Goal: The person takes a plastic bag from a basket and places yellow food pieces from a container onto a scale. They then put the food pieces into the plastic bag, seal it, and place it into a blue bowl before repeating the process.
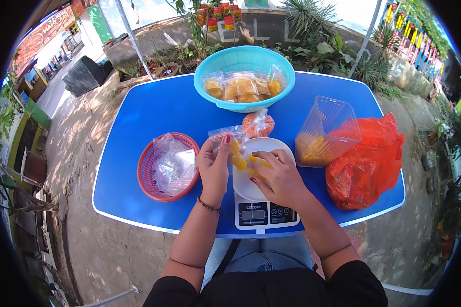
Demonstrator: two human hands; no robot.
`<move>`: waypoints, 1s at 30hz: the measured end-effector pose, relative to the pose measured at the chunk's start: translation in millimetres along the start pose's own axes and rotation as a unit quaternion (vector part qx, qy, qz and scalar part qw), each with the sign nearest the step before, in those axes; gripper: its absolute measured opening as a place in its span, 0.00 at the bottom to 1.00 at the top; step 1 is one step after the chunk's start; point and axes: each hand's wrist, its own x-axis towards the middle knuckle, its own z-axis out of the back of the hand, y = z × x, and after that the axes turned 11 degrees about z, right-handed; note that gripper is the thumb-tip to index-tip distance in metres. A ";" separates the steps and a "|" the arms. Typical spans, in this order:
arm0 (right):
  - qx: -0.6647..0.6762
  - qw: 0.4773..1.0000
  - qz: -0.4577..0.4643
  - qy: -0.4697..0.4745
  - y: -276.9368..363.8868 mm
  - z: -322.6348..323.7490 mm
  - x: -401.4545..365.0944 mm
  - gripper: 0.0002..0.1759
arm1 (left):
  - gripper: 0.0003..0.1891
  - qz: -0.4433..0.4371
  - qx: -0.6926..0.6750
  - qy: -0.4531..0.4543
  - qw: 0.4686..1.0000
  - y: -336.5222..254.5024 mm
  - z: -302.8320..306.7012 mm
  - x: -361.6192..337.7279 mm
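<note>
My left hand (214, 166) holds a small clear plastic bag (229, 135) open at the left edge of a white plate (246, 187), with yellow fruit pieces (236, 153) at its mouth. The plate sits on a digital kitchen scale (265, 214) at the near edge of the blue table (153, 112). My right hand (279, 176) rests on the plate, its fingers pinched on yellow pieces (258, 162). A filled, tied bag of orange pieces (258, 124) lies just beyond the plate.
A teal bowl (243, 60) with several filled bags stands at the far middle. A red basket (151, 169) of empty clear bags is at the left. A clear tub (327, 132) with yellow pieces leans against a red plastic bag (366, 163) at the right.
</note>
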 end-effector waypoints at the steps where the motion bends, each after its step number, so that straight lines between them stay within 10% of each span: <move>1: -0.002 1.000 0.008 0.005 -0.8 -0.5 -0.7 0.13 | 0.10 0.002 -0.014 -0.001 1.000 0.5 0.4 0.7; 10: 0.107 0.991 -0.037 -0.073 -13.3 -0.3 -2.3 0.10 | 0.10 0.033 -0.034 0.044 0.998 1.7 1.0 1.3; 21: 0.331 0.863 -0.114 -0.364 -15.9 -1.9 -7.3 0.06 | 0.17 0.041 0.124 0.147 0.980 -1.0 -9.9 -12.7; 30: 0.197 0.951 -0.088 -0.224 -13.9 16.4 -0.1 0.09 | 0.17 0.027 0.136 0.172 0.975 1.9 -10.1 -13.3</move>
